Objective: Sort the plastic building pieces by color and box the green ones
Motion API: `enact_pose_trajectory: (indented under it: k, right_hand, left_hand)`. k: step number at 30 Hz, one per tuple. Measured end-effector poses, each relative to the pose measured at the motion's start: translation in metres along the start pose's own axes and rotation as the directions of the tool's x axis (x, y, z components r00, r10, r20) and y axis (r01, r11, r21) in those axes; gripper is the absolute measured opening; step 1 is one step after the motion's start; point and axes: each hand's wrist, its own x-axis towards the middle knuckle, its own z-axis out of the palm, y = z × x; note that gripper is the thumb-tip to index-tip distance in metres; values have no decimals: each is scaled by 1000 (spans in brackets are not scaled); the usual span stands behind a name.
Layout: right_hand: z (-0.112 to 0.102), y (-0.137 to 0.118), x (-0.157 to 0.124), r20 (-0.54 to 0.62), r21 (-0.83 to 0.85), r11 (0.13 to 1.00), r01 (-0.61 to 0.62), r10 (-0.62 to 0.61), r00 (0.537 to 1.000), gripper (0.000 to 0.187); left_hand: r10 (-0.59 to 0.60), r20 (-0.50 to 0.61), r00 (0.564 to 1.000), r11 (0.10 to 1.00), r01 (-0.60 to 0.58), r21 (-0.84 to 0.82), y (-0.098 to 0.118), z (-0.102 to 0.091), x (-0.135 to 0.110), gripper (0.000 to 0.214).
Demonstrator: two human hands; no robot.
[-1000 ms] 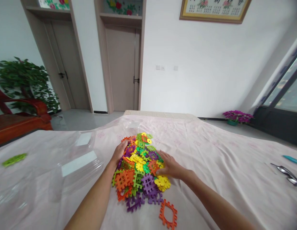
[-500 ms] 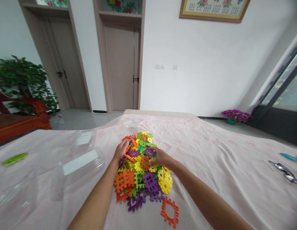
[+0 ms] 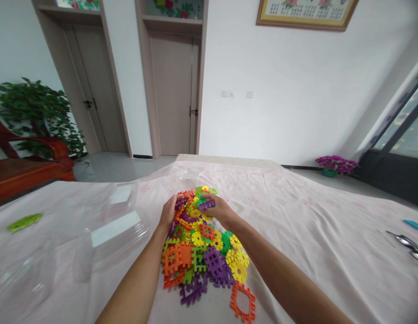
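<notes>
A heap of plastic interlocking building pieces (image 3: 186, 254) in orange, purple, green and yellow lies on the cloth-covered table. Against the far left side of the heap rests my left hand (image 3: 168, 212), fingers stretched along the pieces; nothing gripped shows in it. My right hand (image 3: 224, 211) is over the far right part, its thumb and fingers closed on a purple interlocking piece (image 3: 206, 205). Yellow flower-shaped discs (image 3: 239, 271) lie at the near right of the heap. An orange square frame piece (image 3: 243, 302) sits apart, nearest to me.
Clear plastic boxes (image 3: 119, 243) with white labels stand left of the heap. A flat green piece (image 3: 24, 222) lies far left. Scissors (image 3: 410, 245) and a teal object (image 3: 414, 224) are at the right. A wooden chair (image 3: 53, 153) stands beyond the table's left edge.
My right hand has moved slightly away from me and up, off the orange square piece, and now holds a purple piece. My left hand has stayed nearly in place.
</notes>
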Motion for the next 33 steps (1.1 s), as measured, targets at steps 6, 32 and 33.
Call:
enact_pose_trajectory:
  k: [6, 32, 33]
  right_hand:
    - [-24, -1, 30, -15, -248, 957, 152, -161, 987, 47]
    - [-44, 61, 145, -32, -681, 732, 26, -66, 997, 37]
    - [-42, 60, 140, -25, -595, 803, 34, -61, 998, 36]
  left_hand:
    - [4, -86, 996, 1000, -4, 7, -4, -2, 3, 65]
    - [21, 91, 996, 924, -54, 378, -3, 6, 19, 39]
    - [15, 96, 995, 920, -52, 388, -1, 6, 18, 39]
